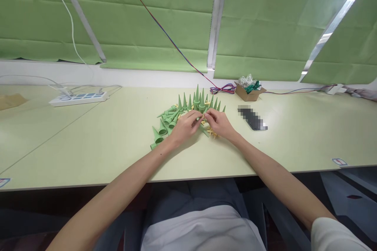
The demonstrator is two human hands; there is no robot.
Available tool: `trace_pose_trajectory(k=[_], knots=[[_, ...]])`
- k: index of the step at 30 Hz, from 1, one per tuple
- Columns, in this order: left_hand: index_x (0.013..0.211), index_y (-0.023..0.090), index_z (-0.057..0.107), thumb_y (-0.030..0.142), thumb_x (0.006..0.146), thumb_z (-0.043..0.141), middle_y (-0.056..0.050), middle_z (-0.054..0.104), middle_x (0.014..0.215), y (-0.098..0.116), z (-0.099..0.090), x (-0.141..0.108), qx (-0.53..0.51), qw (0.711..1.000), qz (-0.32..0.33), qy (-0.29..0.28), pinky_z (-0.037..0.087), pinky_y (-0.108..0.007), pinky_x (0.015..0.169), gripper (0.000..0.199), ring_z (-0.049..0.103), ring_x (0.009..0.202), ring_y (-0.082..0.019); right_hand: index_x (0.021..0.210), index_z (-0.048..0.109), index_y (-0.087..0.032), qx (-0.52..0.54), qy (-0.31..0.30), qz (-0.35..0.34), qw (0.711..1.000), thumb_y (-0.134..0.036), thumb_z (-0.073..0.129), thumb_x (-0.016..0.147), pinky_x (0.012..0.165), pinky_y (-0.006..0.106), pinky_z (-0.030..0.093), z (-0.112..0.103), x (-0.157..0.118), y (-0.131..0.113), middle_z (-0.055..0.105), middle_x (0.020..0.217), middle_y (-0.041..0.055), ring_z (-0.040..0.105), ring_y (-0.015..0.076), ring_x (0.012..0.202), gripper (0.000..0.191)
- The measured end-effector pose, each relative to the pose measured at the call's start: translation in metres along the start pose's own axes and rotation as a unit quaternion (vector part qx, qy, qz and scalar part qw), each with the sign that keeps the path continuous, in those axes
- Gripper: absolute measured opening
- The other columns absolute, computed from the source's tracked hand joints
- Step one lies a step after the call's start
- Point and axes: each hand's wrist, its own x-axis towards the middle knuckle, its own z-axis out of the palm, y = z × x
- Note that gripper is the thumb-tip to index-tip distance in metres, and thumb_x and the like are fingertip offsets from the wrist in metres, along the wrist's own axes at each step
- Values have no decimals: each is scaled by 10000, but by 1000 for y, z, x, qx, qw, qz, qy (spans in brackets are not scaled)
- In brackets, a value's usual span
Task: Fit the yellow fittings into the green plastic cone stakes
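Note:
My left hand (187, 126) is closed in a pinch, with a bit of green plastic showing at its fingers, apparently a watering spike. Opposite it, fingertips almost touching, my right hand (219, 124) pinches a tiny yellowish piece, mostly hidden by the fingers. Behind both hands, several green watering spikes (197, 96) stand upright with their points up. More spikes (162, 127) lie in a heap left of my left hand, some with their round open ends facing me. Small yellow plastic pieces (214, 133) lie beneath my right hand.
A dark, partly pixelated phone (252, 118) lies to the right. Behind it stands a small cardboard box (249, 95) holding crumpled wrapping, beside a coiled red-and-blue wire (223, 89). A white power strip (79, 99) with cables sits at the left. The table's front edge (203, 179) runs before me.

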Motion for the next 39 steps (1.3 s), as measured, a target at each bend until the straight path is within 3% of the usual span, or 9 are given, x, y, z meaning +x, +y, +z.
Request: trace_pose_trajectory(k=[9,28,39], knots=[[966,176,622,128,950,524,-73,705,961,-1,0,-2,16,999,33,11,521,-265,691,110,670,849,-155,753,465,-206,4,-4,0,1000,-369,433,974,567,254,308,0,0,-2,466,620,-33,392,115,551,277],[952,180,633,68,910,522,-65,691,969,-2,-1,-4,12,999,32,-5,490,-238,627,163,638,802,-138,677,368,-212,-16,-7,4,1000,-398,406,980,561,262,275,2,1,-1,395,588,-37,353,116,548,357],[940,177,661,85,905,529,-54,686,937,-6,-3,-5,-4,999,22,-39,480,-241,629,165,611,741,-127,685,430,-204,-24,-20,6,999,-385,409,977,591,262,307,3,0,1,471,603,-24,413,122,563,345]])
